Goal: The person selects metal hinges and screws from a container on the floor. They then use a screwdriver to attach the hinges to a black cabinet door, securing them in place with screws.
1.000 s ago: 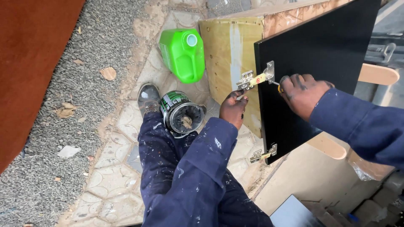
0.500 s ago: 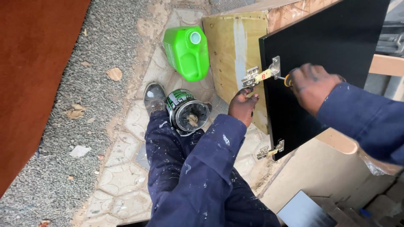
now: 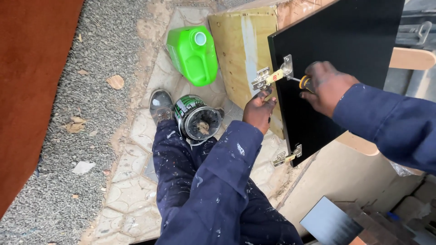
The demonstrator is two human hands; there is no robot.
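right hand grips screwdriver, shaft mostly hidden | left hand steadies hinge, fingers curled

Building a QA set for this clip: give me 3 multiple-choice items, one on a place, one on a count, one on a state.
1. Where is the green jug?
A on the paving by the plywood board
B on the black panel
C in a hand

2. How many hinges on the black panel?
A one
B two
C four

3. What is the right hand doing?
A hanging free
B gripping a screwdriver at the upper hinge
C holding the tin

A: jug lies on the ground.
B: upper hinge and lower hinge.
B: tool tip at the hinge.
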